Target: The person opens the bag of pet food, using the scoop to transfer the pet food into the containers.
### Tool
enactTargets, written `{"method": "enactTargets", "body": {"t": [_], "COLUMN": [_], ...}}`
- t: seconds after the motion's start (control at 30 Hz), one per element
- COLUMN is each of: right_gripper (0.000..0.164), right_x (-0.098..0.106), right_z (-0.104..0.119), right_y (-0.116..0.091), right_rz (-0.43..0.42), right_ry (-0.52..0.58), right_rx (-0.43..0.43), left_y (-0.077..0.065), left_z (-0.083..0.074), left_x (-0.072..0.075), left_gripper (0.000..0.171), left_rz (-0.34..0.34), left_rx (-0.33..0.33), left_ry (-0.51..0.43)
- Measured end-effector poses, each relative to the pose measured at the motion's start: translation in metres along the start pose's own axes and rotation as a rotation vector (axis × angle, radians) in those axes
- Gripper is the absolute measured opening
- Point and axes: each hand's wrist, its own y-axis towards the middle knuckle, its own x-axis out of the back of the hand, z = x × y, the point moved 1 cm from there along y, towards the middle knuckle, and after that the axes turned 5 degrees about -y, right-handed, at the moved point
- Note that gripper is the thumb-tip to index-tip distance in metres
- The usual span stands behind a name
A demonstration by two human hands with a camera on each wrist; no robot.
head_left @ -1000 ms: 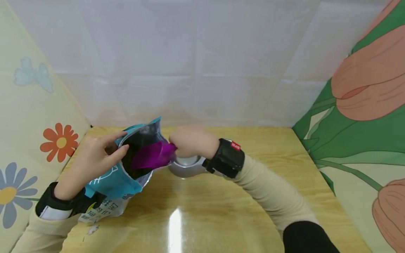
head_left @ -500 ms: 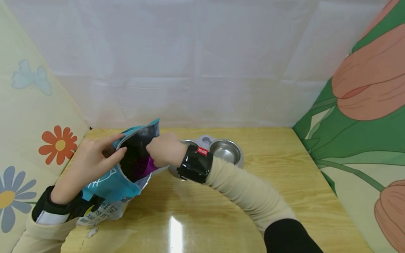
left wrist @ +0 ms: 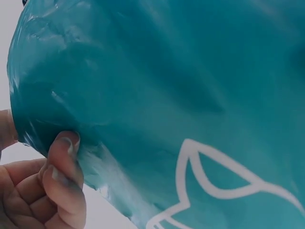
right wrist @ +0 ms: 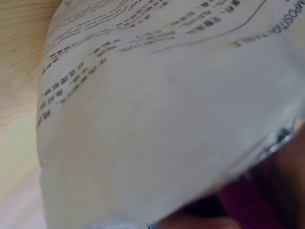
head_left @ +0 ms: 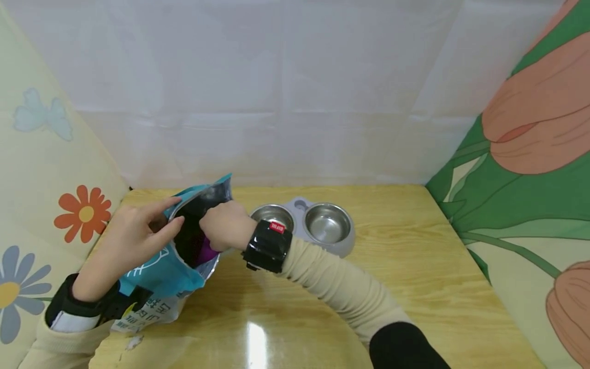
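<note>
A blue-and-white printed bag (head_left: 156, 274) stands on the left of the table, its mouth spread and its silvery lining showing. My left hand (head_left: 122, 246) pinches the bag's rim on the left side; in the left wrist view its curled fingers (left wrist: 64, 176) hold the blue film. At the bag's mouth my right hand (head_left: 226, 225) grips a purple scoop (head_left: 205, 253). Most of the scoop is down inside the bag, hidden by the hand and the bag's wall. In the right wrist view, the bag's white printed side (right wrist: 143, 124) covers most of the purple scoop (right wrist: 245, 202).
Right of the bag stands a grey double-bowl holder (head_left: 344, 247) with two steel bowls; the right bowl (head_left: 328, 225) shows bare metal, while my right hand and wristband partly cover the left one (head_left: 276, 215). A white sheet (head_left: 286, 102) hangs behind the wooden table (head_left: 392, 266).
My right hand has moved left and down into the bag's mouth, taking the purple scoop deeper inside. The bowls behind the right arm are now uncovered. My left hand keeps its hold on the rim.
</note>
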Motion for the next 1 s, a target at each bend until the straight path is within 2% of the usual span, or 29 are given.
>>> {"method": "enactTargets", "body": {"t": [0.23, 0.37, 0.7, 1.0], "right_gripper": [0.014, 0.014, 0.011, 0.009], "right_x": [-0.005, -0.007, -0.013, -0.017], "right_z": [-0.002, -0.002, -0.005, -0.006], "right_y": [-0.001, -0.001, 0.002, -0.003], "right_rz": [-0.115, -0.16, -0.123, -0.189], "right_ry": [-0.01, -0.016, 0.071, 0.076], "right_rx": [0.031, 0.049, 0.04, 0.078], "left_y": [0.001, 0.001, -0.002, -0.002], "left_z": [0.0, -0.001, -0.002, -0.001], "left_x": [-0.003, -0.003, -0.003, -0.003], "left_gripper": [0.037, 0.037, 0.036, 0.036], "left_rz": [-0.035, -0.038, -0.035, -0.036], "left_rx": [-0.055, -0.058, -0.044, -0.036], "left_ry": [-0.005, -0.01, -0.022, -0.029]}}
